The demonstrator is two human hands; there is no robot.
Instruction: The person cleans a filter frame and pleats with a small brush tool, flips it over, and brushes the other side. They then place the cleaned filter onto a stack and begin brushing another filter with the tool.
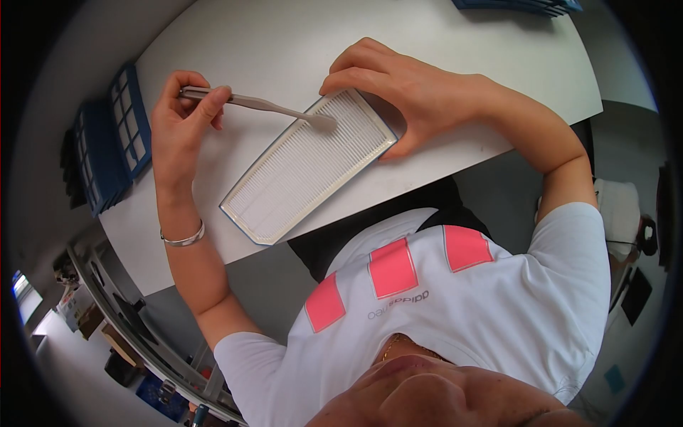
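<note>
A long pleated white panel point(299, 167) with a thin blue edge lies at a slant on the white table, near its front edge. Pinched in my left hand point(188, 114) is a slim grey-beige tool point(260, 104), its flattened tip resting on the panel's pleats towards the upper right end. My right hand point(413, 96) spans that end, fingertips at the top edge and thumb at the lower right corner, gripping the panel between them.
Blue-framed panels point(114, 139) stand stacked at the table's left edge. More blue pieces point(523, 6) lie at the far right edge. The white table point(235, 43) ends just in front of my body.
</note>
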